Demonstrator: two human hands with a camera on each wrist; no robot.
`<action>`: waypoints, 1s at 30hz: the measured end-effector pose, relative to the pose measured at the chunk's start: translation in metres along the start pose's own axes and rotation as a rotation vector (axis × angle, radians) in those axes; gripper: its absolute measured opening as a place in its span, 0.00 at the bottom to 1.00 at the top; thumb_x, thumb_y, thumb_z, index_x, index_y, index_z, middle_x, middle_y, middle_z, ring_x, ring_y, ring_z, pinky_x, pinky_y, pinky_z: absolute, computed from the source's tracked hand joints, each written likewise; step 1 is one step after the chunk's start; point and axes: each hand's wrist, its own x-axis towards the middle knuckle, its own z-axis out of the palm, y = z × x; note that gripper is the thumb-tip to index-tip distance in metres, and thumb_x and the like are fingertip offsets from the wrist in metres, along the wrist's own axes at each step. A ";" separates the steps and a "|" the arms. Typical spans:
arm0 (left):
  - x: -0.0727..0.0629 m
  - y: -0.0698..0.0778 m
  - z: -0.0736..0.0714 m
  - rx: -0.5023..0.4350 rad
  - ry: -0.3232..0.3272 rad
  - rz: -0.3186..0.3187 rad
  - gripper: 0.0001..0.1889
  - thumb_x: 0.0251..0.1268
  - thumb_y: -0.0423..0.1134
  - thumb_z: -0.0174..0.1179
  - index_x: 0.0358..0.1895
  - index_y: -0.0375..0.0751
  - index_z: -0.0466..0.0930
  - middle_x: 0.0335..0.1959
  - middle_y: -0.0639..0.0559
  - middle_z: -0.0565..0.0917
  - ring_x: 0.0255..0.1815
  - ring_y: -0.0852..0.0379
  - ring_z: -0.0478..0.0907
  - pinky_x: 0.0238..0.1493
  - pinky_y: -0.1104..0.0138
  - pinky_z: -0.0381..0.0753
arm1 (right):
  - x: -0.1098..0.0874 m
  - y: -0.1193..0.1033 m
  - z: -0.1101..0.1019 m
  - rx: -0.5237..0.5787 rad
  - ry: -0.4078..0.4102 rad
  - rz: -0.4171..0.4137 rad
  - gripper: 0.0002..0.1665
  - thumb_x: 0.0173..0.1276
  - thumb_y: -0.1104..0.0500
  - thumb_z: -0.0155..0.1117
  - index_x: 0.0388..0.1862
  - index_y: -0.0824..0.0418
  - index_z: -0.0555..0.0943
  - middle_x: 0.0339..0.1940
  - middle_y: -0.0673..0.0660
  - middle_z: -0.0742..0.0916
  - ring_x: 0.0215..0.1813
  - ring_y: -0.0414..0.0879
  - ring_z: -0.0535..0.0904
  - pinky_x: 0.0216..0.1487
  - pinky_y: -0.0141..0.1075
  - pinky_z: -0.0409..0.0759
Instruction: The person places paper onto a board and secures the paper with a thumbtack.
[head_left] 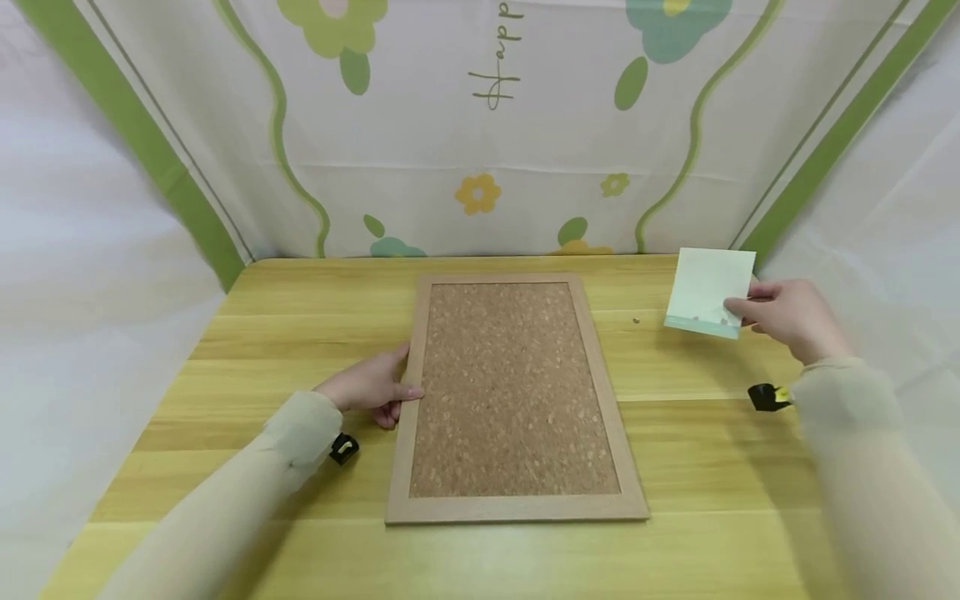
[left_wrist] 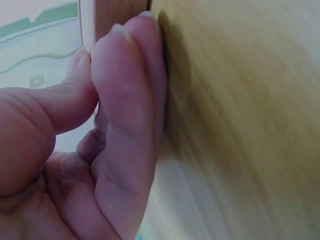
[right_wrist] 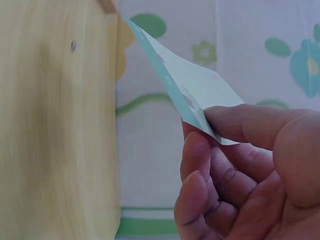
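- The note (head_left: 705, 287) hung above the table (head_left: 697, 467), right in the head view, near-square without a clear long axis, printed edge facing down the frame.
- The right hand (head_left: 789, 317) pinched its right edge, seemingly to leave its face free.
- The board (head_left: 517, 392) lay at centre, long axis running up the frame.
- The left hand (head_left: 372, 386) gripped its left edge, probably steadying it.

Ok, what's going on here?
A person's left hand grips the left edge of a wood-framed corkboard on the wooden table. The right hand pinches a pale green notepaper sheet in the air, to the board's right and apart from it. A tiny object, too small to identify, lies between board and sheet.
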 end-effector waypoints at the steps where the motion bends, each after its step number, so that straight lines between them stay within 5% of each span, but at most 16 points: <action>1: 0.001 0.000 0.000 -0.002 0.002 -0.002 0.45 0.72 0.39 0.60 0.81 0.51 0.37 0.18 0.38 0.81 0.13 0.53 0.77 0.20 0.57 0.82 | -0.003 -0.005 0.003 0.003 0.007 -0.009 0.37 0.69 0.41 0.65 0.58 0.73 0.78 0.35 0.49 0.87 0.34 0.39 0.81 0.35 0.33 0.79; 9: 0.002 0.000 0.001 -0.012 0.013 -0.026 0.47 0.71 0.40 0.60 0.81 0.51 0.35 0.18 0.38 0.80 0.13 0.53 0.76 0.21 0.56 0.82 | -0.013 -0.036 0.023 -0.040 0.003 -0.074 0.35 0.69 0.38 0.62 0.58 0.66 0.80 0.41 0.55 0.87 0.36 0.42 0.82 0.40 0.41 0.75; 30: 0.000 -0.004 0.001 -0.007 0.022 -0.032 0.48 0.71 0.42 0.60 0.81 0.53 0.32 0.17 0.39 0.80 0.13 0.53 0.75 0.21 0.57 0.82 | -0.013 -0.090 0.061 0.071 -0.046 -0.148 0.29 0.68 0.40 0.65 0.50 0.64 0.83 0.38 0.53 0.88 0.37 0.46 0.82 0.37 0.37 0.79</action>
